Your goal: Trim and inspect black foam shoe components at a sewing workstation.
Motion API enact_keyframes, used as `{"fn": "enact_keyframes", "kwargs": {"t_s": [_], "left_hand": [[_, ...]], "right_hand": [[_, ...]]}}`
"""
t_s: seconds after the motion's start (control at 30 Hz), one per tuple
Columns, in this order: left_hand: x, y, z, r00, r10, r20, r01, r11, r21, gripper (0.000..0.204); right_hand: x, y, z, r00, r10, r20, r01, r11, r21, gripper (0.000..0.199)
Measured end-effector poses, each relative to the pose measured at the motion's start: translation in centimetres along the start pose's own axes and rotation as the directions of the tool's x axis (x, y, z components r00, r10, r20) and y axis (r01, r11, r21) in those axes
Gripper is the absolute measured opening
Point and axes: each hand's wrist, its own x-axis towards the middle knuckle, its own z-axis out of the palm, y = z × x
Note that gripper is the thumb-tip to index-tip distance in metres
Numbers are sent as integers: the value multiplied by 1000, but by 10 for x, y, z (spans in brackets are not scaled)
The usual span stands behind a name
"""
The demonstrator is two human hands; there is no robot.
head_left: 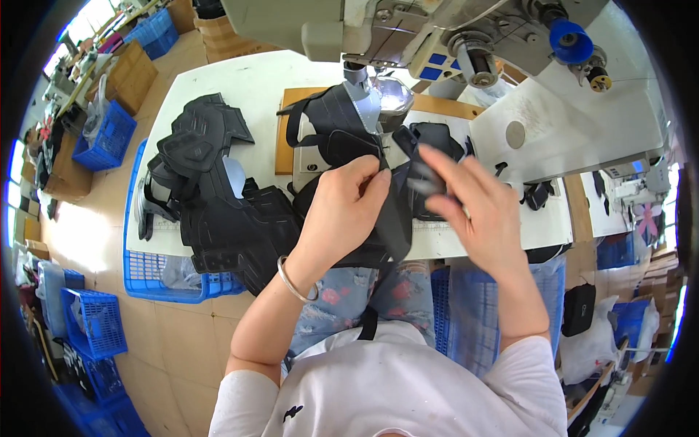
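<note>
My left hand (348, 207) pinches the edge of a black fabric piece (342, 131) that lies under the needle area of a pale grey sewing machine (408, 29). A black strap (397, 218) hangs down from that piece toward my lap. My right hand (473, 200) hovers just to the right, fingers spread and blurred, touching a narrow black strap piece (422, 178). Behind it a flat black panel (437, 138) rests on the white table (247, 87). A silver bangle (295, 284) circles my left wrist.
A heap of black padded parts (211, 197) covers the table's left side and spills over a blue crate (167, 284). More blue crates (95, 320) stand on the tiled floor at left. Cardboard boxes (135, 73) sit at the far left.
</note>
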Motion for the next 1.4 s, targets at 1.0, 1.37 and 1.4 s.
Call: {"fn": "enact_keyframes", "kwargs": {"t_s": [1.0,1.37,1.4], "left_hand": [[-1,7,20,990,44,-133,-35,997,69,20],[-11,0,5,982,142,-124,-141,990,18,21],[-13,-1,2,987,115,-110,-124,989,-75,24]], "right_hand": [[48,-20,-2,895,-402,193,413,585,-698,20],[52,-16,-10,892,-416,176,432,674,-599,14],[52,-17,-15,896,-416,156,423,691,-587,17]]}}
